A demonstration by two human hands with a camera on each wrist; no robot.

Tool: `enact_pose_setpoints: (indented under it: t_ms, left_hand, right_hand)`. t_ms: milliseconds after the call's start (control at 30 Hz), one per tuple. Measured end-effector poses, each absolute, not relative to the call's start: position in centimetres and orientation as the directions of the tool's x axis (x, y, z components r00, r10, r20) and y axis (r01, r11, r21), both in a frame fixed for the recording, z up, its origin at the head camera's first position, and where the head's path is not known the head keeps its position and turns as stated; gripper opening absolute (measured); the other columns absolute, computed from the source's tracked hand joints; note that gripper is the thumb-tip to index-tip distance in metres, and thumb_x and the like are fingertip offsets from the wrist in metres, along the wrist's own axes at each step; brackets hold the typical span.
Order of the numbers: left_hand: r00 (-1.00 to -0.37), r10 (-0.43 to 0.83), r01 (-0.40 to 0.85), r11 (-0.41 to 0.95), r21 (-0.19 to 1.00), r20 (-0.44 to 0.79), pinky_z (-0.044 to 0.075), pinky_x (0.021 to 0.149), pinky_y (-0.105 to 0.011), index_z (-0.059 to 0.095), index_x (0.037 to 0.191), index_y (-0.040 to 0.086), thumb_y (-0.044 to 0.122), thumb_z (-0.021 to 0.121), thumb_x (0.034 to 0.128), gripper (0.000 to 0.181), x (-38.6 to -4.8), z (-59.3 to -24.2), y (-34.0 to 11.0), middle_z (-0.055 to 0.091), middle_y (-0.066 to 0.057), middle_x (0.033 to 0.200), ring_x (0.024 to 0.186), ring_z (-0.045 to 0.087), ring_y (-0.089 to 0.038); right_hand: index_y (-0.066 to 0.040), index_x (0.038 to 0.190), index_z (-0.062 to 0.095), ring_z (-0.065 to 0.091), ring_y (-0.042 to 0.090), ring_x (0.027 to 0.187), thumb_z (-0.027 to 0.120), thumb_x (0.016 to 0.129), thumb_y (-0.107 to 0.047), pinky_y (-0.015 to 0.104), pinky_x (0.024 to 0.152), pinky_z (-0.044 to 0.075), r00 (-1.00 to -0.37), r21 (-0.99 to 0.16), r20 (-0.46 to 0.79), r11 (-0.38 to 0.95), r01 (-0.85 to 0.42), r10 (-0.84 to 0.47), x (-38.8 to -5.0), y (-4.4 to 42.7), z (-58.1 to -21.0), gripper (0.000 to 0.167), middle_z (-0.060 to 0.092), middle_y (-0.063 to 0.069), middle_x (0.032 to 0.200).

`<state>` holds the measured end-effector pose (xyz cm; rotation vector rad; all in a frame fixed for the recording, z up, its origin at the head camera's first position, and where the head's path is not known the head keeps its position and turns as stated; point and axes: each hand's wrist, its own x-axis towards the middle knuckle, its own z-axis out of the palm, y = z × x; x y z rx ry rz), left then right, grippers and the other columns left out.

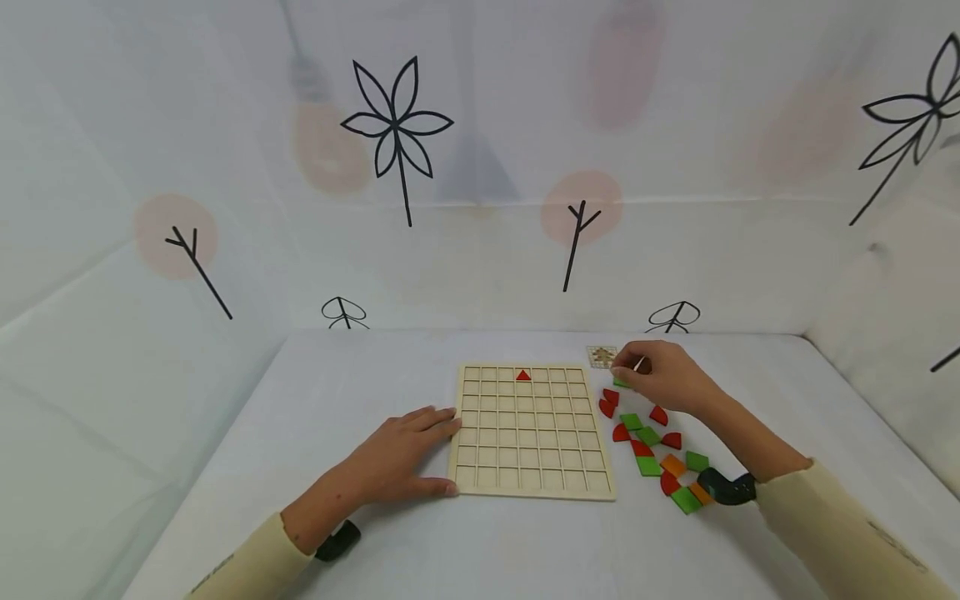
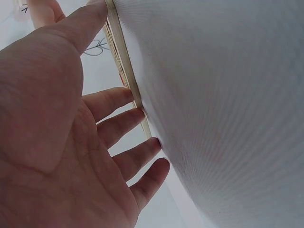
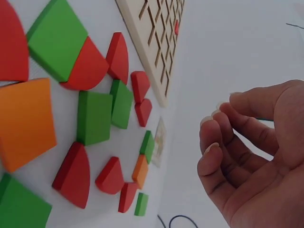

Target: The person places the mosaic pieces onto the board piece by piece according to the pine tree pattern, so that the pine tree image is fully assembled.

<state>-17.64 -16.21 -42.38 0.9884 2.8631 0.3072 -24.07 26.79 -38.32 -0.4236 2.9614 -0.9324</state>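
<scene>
Tabletop enclosure; the kind of room around it cannot be told. A pale sheet bearing outlined flowers and pink discs spans the upper frame and sides; a white-covered table fills the lower frame.

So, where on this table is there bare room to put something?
Free on the table: the far-left corner, left of the grid board; the near strip, bordered by board and sleeves; the far-right corner, past the right forearm. Crowded: right of the board, where red, green and orange pieces lie.
</scene>
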Motion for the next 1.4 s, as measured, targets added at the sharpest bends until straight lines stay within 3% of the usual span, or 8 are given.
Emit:
enact_pose_setpoints:
  t_ms: [733, 1400]
  left_hand:
    - [-0.78, 0.625, 0.604, 0.761, 0.236, -0.022, 0.039, 0.117, -0.06, 0.045, 0.163, 0.019, 0.065, 0.074, 0.0919, 0.089, -17.5, -42.1, -16.2, 0.04, -0.002, 0.169, 0.156, 0.036, -0.034]
    - [-0.782, 0.622, 0.602, 0.766, 0.225, -0.025, 0.041, 0.116, -0.059, 0.046, 0.162, 0.019, 0.065, 0.075, 0.0916, 0.089, -17.6, -42.2, -16.1, 0.041, -0.001, 0.169, 0.156, 0.037, -0.033]
  right_hand:
    - [-0.005, 0.104, 0.074, 0.062, 0.021, 0.08, 0.077, 0.097, -0.017, 0.03, 0.065, 0.056, -0.983, -0.526, 0.054, 0.831, -0.179, -0.177, -23.6, 30.7, -40.5, 0.014, 0.07, 0.007, 0.097]
    - [-0.003, 0.104, 0.076, 0.059, 0.027, 0.09, 0.083, 0.093, -0.021, 0.032, 0.068, 0.054, -0.987, -0.489, -0.047, 0.865, -0.11, -0.152, -24.8, 32.9, -41.7, 0.022, 0.07, 0.006, 0.093]
